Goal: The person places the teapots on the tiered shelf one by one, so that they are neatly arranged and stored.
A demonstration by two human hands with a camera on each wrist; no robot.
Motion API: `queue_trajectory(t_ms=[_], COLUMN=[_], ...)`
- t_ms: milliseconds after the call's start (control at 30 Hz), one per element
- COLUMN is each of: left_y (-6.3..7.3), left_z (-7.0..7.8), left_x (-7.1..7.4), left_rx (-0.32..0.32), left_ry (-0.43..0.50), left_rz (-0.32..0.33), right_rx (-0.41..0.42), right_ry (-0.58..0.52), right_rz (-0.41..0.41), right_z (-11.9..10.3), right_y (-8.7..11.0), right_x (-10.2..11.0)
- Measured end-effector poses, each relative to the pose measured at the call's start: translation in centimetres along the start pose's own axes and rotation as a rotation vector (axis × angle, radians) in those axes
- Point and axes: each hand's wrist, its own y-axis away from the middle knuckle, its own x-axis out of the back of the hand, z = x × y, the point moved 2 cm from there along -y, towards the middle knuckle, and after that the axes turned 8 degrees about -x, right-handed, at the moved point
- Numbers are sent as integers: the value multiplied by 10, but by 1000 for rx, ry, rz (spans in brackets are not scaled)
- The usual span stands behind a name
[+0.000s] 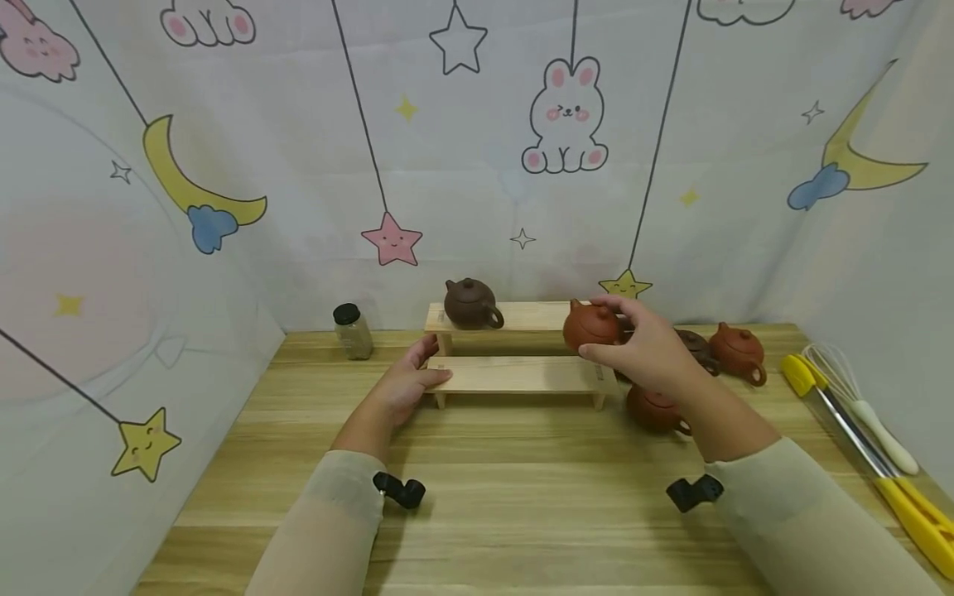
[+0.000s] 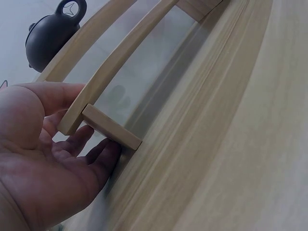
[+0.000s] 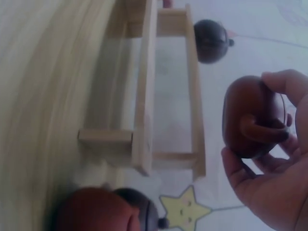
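Two sleeved forearms reach over the near part of the wooden bench (image 1: 522,513). Far left on the bench stands a small jar (image 1: 353,330) with a black cap. Right of it, the left hand (image 1: 406,385) rests against the left end of the two-step wooden shelf (image 1: 522,374), its fingers (image 2: 91,154) relaxed and straight beside the shelf's leg, thumb on the lower step. A dark brown teapot (image 1: 471,303) sits on the far upper step. Further right, the right hand (image 1: 647,348) grips a reddish-brown teapot (image 1: 591,325), fingers curled round its body, at the right end of the upper step. Three more teapots (image 1: 738,351) stand on the bench beyond the shelf's right end. Yellow tongs (image 1: 887,480) and a whisk (image 1: 857,397) lie far right.
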Motion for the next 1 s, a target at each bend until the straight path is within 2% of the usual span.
queue_trajectory(t_ms=[333, 467, 800, 1000], left_y=[-2, -1, 0, -1], left_z=[0, 0, 1, 0], left_x=[-1, 0, 1, 1], left_rx=[-6, 1, 0, -7], left_ry=[11, 7, 3, 12], left_rz=[-3, -1, -9, -13], right_rx=[30, 47, 50, 54], right_ry=[23, -5, 12, 20], right_rz=[-19, -47, -47, -74], right_z=[-34, -43, -57, -60], right_y=[-48, -64, -91, -102], right_x=[-23, -33, -52, -60])
